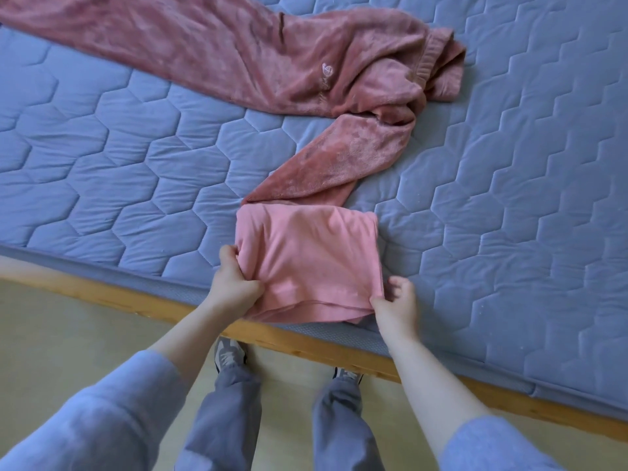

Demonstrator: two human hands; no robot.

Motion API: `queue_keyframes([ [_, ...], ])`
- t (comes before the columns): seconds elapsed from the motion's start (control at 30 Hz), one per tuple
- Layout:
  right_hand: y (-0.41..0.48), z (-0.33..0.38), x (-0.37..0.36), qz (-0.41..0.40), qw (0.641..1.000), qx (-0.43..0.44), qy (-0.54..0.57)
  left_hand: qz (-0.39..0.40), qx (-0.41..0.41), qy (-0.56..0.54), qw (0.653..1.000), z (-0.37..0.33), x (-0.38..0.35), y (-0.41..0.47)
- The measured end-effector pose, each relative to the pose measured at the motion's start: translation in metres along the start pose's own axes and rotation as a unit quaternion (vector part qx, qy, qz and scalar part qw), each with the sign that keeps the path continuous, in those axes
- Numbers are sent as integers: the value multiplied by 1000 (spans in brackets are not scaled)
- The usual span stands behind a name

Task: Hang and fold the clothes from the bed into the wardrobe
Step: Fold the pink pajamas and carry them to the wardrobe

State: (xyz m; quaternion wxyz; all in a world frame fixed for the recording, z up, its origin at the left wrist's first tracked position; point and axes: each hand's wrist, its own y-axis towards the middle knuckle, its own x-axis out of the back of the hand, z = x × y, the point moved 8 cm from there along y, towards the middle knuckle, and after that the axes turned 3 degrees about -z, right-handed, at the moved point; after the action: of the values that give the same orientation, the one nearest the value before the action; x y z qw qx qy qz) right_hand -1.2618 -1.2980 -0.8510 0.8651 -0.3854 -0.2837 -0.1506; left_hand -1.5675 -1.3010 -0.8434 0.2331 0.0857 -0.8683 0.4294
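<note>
Lower middle of frame, my left hand [234, 283] and right hand [397, 300] pinch the top [306, 260] at its edge, so a lopsided lift might unfold it.

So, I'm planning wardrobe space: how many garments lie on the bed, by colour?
Light pink garment, folded, gripped by left hand and right hand: 1
Dusty rose fleece garment, spread out unfolded: 1
Total: 2
</note>
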Motion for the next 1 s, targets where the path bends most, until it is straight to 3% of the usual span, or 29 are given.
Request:
queue_keyframes([
  [0.03,-6,16,7,-44,995,81,-42,-13,-7,-6,1000,1,4,0],
  [0.1,-31,56,9,-86,944,300,-104,-46,-28,-19,998,2,11,-1],
  [0.17,-59,84,-13,-13,870,468,-154,-61,-46,-24,997,2,16,-3],
  [0.23,-79,89,-44,84,805,535,-241,-51,-54,-27,997,3,15,-4],
  [0.33,-77,83,-70,133,770,517,-348,-32,-43,-39,998,6,15,-4],
  [0.47,-66,85,-79,127,737,514,-420,-6,-24,-62,998,10,13,-5],
  [0.63,-76,88,-58,131,769,533,-326,-7,-14,-80,997,5,10,-5],
  [0.8,-74,56,-79,160,737,512,-411,-1,-29,-60,998,2,7,-3],
  [0.9,-65,51,-99,190,747,468,-433,1,9,-97,995,-3,6,-1],
  [1.0,-61,47,-99,210,757,454,-421,-87,2,-69,994,-16,5,-3],
])
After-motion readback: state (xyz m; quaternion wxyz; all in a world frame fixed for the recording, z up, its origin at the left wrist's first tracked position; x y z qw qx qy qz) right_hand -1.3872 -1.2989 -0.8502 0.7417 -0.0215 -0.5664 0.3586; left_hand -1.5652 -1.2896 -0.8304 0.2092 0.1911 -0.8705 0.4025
